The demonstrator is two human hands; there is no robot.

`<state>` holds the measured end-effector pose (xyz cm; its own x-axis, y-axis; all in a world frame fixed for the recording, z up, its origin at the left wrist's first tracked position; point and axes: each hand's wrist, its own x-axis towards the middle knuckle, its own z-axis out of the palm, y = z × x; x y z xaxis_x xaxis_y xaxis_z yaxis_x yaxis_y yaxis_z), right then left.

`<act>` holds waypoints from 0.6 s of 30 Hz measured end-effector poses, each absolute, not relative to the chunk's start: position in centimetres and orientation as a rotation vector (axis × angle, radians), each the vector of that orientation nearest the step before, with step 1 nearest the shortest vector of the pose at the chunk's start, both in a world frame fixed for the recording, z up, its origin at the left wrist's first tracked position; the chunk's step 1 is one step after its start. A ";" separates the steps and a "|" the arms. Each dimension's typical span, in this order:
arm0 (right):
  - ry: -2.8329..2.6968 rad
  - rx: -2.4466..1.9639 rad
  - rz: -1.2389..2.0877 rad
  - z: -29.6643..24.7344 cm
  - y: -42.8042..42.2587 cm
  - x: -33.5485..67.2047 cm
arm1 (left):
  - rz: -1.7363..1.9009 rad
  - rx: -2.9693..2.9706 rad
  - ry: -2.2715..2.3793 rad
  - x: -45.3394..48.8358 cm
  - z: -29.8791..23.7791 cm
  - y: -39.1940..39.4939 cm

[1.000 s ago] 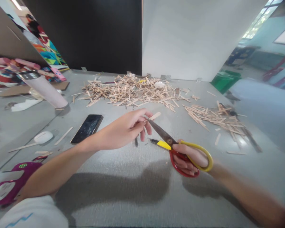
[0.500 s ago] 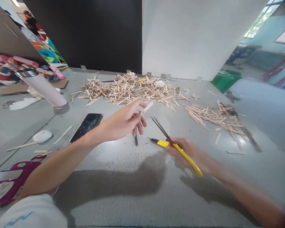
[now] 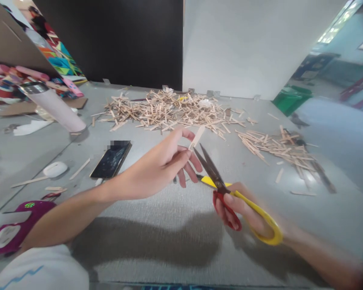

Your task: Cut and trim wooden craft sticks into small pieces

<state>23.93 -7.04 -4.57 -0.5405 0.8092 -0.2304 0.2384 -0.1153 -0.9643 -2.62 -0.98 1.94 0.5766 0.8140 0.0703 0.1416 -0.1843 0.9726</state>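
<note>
My left hand (image 3: 166,159) pinches a short wooden stick (image 3: 197,136) between thumb and fingers, above the grey table (image 3: 157,225). My right hand (image 3: 245,211) grips red and yellow scissors (image 3: 230,189) by the handles. Their blades are slightly apart and point up-left, with the tips just beside the stick. A yellow utility knife (image 3: 207,181) lies on the table under the scissors, mostly hidden by them.
A big heap of wooden sticks (image 3: 169,110) lies at the back, a smaller pile (image 3: 278,147) to the right. A phone (image 3: 111,159), a pink tumbler (image 3: 53,106), a white oval object (image 3: 55,169) and a magenta object (image 3: 12,231) sit on the left. A green bin (image 3: 292,98) stands beyond the table.
The scissors swung away from the stick and their handles turned edge-on, then came back up with the blades beside the stick. My left hand kept the stick and tilted it more upright.
</note>
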 end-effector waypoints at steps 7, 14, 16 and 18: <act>-1.641 -1.163 1.649 -4.5 -7.3 24.0 | 0.935 1.846 0.972 -2.4 2.1 -1.5; -1.654 -1.169 1.614 -5.1 -7.4 24.6 | 1.045 1.938 1.037 -2.4 2.6 -1.4; -1.668 -1.174 1.609 -5.0 -7.5 24.6 | 1.031 1.909 0.987 -2.4 2.5 -1.4; -1.678 -1.175 1.609 -4.8 -7.8 24.7 | 1.006 1.856 0.933 -2.4 2.4 -1.4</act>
<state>24.66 -7.77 -4.76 -0.4809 0.8562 -0.1887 0.2249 -0.0876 -0.9704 -2.39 -1.45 2.40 0.4090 0.8662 0.2869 0.2211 -0.3991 0.8898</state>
